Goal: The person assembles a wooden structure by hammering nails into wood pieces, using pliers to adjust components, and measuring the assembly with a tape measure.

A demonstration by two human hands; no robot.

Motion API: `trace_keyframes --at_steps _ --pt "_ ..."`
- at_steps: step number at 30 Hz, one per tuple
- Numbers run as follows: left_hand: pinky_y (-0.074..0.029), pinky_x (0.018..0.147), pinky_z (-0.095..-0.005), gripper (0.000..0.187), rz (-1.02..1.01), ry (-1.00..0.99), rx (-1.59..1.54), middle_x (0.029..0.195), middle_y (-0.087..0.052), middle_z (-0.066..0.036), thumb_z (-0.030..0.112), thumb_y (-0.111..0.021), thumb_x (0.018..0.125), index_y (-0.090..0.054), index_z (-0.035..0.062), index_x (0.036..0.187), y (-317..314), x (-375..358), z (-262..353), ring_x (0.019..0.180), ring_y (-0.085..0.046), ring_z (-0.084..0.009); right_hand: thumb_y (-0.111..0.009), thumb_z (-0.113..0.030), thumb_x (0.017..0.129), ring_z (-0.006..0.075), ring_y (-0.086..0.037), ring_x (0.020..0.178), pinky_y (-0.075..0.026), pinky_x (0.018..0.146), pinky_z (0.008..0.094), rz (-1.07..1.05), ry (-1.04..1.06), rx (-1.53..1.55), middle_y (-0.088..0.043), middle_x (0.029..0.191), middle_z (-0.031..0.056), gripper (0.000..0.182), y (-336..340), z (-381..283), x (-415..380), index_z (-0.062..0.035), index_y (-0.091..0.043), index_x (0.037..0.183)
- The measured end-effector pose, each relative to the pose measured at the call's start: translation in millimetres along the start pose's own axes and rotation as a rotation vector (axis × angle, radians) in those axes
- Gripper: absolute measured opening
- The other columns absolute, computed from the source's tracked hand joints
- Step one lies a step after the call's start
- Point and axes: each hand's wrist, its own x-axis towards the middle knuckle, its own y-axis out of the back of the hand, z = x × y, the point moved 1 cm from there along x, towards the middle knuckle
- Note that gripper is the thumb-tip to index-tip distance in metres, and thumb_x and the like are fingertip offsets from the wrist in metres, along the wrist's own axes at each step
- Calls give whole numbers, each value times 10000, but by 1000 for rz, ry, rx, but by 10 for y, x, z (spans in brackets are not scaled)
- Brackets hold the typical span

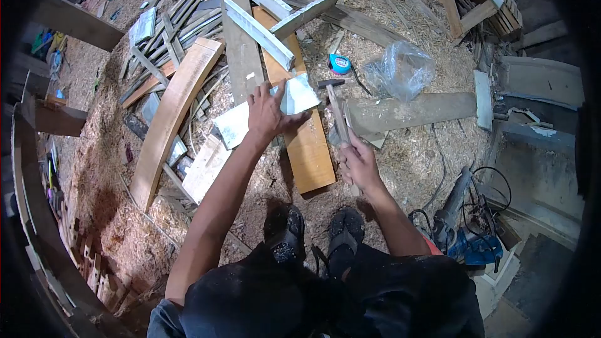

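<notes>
My left hand [266, 111] grips a short white-painted board [300, 92], its fingers over the far edge. The board lies crosswise over a long orange-brown plank [310, 156]. My right hand [359, 161] is closed round the wooden handle of a hammer [338, 111], whose dark head points away from me, just right of the board's end. Beyond the board, a frame of white-edged wooden pieces [263, 31] rests on the plank. A blue tape measure [339, 64] lies near the hammer head.
Right of the tape measure sits a crumpled clear plastic bag [404, 70] near a flat grey board [413, 111]. A curved plank [175, 119] and a pile of thin strips [188, 22] lie left. A blue power tool [472, 244] with cables is at lower right. Wood shavings cover the floor.
</notes>
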Motion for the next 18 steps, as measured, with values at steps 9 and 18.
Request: trace_keyframes --at_steps 9,18 --pt "-344 993 -510 1051 -2 16 9 1253 -493 -209 751 -707 669 -458 94 1451 -24 0 -67 1162 -474 -374 -464 -162 1048 40 -414 440 -366 360 224 29 99 -65 -480 687 -28 515 -70 162 -64 -113 -323 1541" --pt "-352 986 -525 1058 -3 40 5 1267 -504 -205 761 -694 677 -455 81 1451 -31 -43 -70 1171 -474 -370 -477 -144 1042 30 -391 468 -350 395 214 71 72 -86 -461 704 -36 529 -253 87 -123 -62 -305 1536"
